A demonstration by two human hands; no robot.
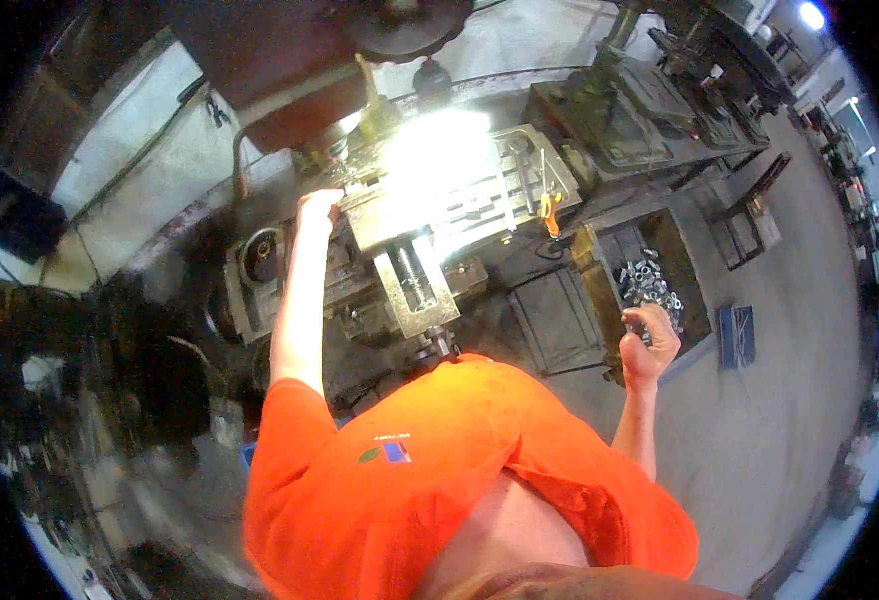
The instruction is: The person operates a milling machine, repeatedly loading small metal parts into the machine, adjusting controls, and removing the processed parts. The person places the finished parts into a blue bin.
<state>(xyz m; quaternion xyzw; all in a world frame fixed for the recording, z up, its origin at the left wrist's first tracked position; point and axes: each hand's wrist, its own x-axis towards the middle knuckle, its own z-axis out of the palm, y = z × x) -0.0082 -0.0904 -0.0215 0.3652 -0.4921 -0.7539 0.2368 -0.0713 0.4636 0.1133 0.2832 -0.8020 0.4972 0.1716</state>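
My left hand [319, 208] is stretched forward to the left end of a machine vise [371, 222] on a metalworking machine. Its fingers are closed at the vise's edge, just below the machine's spindle [339, 150]; whatever they grip is too small to make out. On my right side, my right hand [651, 342] is held over the near end of an open bin [694, 300]. Its fingers are curled in with the thumb beside them, and what they hold, if anything, is hidden. A pile of small ring-like metal pieces [642, 280] lies in the bin, just beyond that hand.
Bright glare covers part of the slotted machine table [474, 215]. An orange-handled tool [550, 212] lies at the table's right end. A crank fitting [435, 345] sticks out close to my body. To the right of the bin, a blue tray [735, 337] rests on the floor.
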